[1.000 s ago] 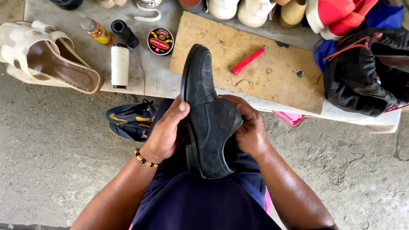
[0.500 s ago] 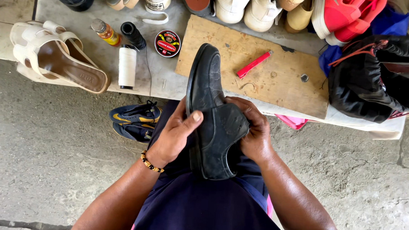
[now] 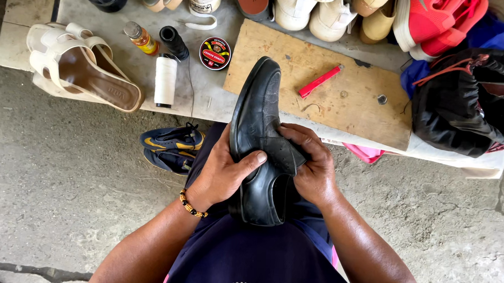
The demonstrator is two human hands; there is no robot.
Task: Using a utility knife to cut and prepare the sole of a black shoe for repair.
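A black leather shoe (image 3: 262, 111) rests on my lap with its toe pointing away from me. My left hand (image 3: 223, 171) grips its left side, thumb laid across the upper. My right hand (image 3: 312, 166) clasps the right side near the shoe's opening, fingers over the tongue area. A beaded bracelet (image 3: 191, 205) circles my left wrist.
A stone bench holds a wooden board (image 3: 321, 88) with a red tool (image 3: 320, 81), a polish tin (image 3: 215, 52), white (image 3: 165, 80) and black (image 3: 174, 42) thread spools, a small bottle (image 3: 139, 37), white sandals (image 3: 81, 68), a black bag (image 3: 465, 104) and several shoes. Blue sneakers (image 3: 171, 147) lie below.
The shoe has turned slightly on my lap. My left thumb has come over onto the upper and my right hand has shifted over the tongue.
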